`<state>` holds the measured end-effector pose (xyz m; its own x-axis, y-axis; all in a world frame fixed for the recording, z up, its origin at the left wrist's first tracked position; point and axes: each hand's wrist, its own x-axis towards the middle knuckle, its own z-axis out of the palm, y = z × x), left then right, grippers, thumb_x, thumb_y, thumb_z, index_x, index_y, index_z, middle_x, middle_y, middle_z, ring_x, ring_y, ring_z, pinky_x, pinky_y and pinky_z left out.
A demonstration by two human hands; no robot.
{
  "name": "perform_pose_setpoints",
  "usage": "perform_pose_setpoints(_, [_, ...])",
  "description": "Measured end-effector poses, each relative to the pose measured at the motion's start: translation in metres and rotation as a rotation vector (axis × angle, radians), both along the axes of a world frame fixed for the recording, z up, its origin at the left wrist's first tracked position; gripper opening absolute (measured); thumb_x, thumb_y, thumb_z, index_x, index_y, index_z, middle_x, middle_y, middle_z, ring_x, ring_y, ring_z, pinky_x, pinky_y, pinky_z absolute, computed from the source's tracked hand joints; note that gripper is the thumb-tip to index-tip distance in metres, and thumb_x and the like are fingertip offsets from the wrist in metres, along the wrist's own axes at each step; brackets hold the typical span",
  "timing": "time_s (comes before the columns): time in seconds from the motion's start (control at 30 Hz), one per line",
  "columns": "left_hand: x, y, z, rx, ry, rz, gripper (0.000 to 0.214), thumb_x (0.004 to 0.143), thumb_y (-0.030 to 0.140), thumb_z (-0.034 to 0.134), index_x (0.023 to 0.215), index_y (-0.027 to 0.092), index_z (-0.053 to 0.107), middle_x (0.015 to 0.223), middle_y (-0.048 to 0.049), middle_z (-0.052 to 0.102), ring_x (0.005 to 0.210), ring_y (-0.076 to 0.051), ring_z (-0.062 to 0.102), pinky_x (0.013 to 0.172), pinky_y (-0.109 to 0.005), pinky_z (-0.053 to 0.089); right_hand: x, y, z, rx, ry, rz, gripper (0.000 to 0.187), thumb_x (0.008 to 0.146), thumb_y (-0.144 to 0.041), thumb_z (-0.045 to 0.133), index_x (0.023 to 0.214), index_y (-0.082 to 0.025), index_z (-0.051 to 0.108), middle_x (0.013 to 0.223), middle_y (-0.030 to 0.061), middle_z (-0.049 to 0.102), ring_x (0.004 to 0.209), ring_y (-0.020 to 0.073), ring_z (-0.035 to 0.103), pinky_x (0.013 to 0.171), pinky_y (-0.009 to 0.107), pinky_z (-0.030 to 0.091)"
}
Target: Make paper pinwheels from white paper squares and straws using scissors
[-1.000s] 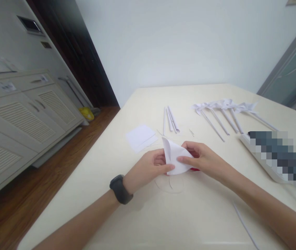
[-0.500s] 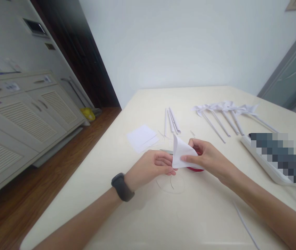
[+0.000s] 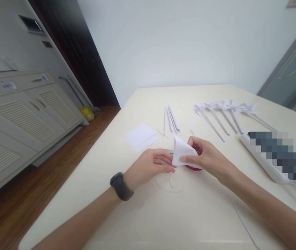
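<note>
In my right hand (image 3: 202,152) is a white folded sheet of paper (image 3: 183,152), pinched between thumb and fingers, with its peak pointing up. My left hand (image 3: 158,161) is at the sheet's lower left corner, fingers loosely bent and partly apart. Some of its fingertips are hidden behind the paper, so I cannot tell whether they touch it. Scissors lie on the table beneath, mostly covered by the paper and hands; their red handle (image 3: 193,168) and part of a grey blade show. A thin pale loop of string or wire (image 3: 170,190) lies below my left hand.
Square white paper sheets (image 3: 140,136) lie left of several rolled paper sticks (image 3: 171,119). Several paper pinwheels (image 3: 223,106) on sticks rest at the back right. A whitish object (image 3: 261,159), partly pixelated, lies at right. A thin white stick or cord (image 3: 245,225) lies at front right.
The view has shifted slightly. Both hands and the folded paper keep nearly the same pose, and my right hand still pinches the sheet.
</note>
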<state>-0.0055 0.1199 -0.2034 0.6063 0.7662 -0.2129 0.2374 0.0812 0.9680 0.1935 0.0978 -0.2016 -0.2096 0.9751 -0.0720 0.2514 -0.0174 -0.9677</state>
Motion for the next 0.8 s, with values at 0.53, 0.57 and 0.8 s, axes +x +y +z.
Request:
perform_pose_setpoints(0.53, [0.0007,-0.0004,-0.0011,0.097,0.039,-0.002,0.017,0.072,0.019,0.062,0.088,0.014,0.063,0.085,-0.0061,0.067,0.081,-0.018,0.062,0.078,-0.030,0.048,-0.0017,-0.0015,0.0008,0.029,0.000,-0.007,0.024,0.068,-0.027,0.063,0.071,-0.020,0.040,0.064,-0.0051,0.047,0.051,0.0083,0.044,0.044,0.020,0.032])
perform_pose_setpoints(0.57, [0.0008,-0.0005,-0.0010,0.098,0.037,0.000,0.017,0.072,0.018,0.062,0.088,0.014,0.063,0.085,-0.0061,0.067,0.081,-0.018,0.063,0.079,-0.031,0.048,-0.0017,-0.0013,0.0007,0.032,0.002,-0.004,0.023,0.068,-0.027,0.063,0.071,-0.020,0.041,0.064,-0.0051,0.047,0.052,0.0083,0.044,0.044,0.020,0.032])
perform_pose_setpoints(0.8, [0.0009,-0.0003,-0.0015,0.103,0.029,0.012,0.017,0.071,0.020,0.063,0.087,0.015,0.064,0.084,-0.0057,0.068,0.080,-0.018,0.063,0.077,-0.031,0.048,-0.0022,-0.0008,0.0015,0.040,-0.011,0.005,0.020,0.068,-0.026,0.062,0.073,-0.020,0.044,0.068,-0.0042,0.048,0.055,0.0092,0.046,0.045,0.020,0.034])
